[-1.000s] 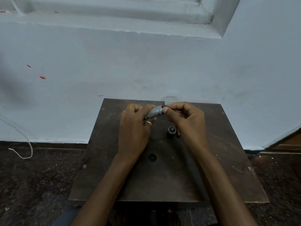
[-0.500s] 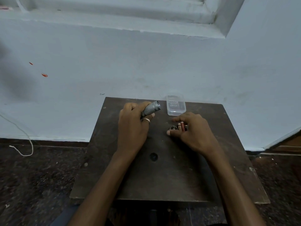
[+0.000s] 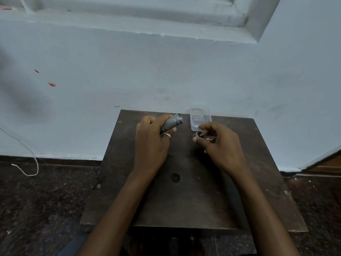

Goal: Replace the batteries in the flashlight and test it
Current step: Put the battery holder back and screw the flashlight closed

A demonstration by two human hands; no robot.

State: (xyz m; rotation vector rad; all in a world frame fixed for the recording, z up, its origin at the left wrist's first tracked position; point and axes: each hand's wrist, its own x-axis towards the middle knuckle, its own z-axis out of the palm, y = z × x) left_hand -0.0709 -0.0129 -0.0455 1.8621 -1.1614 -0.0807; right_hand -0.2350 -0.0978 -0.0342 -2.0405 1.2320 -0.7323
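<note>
My left hand (image 3: 151, 143) grips the grey knurled flashlight body (image 3: 172, 122), its open end pointing up and to the right. My right hand (image 3: 221, 145) pinches a small dark round cap (image 3: 200, 134) between thumb and fingers just above the table. Batteries with red ends (image 3: 209, 139) lie on the table, mostly hidden under my right fingers. A clear plastic case (image 3: 200, 120) sits just behind my right hand, near the table's far edge.
The small dark wooden table (image 3: 184, 204) has a round hole (image 3: 175, 177) in its middle and stands against a pale blue wall. A white cord (image 3: 27, 159) hangs down to the dark floor on the left.
My right hand left the flashlight's end, dropped to the table beside the batteries, then lifted the dark cap. My left hand kept hold of the flashlight body.
</note>
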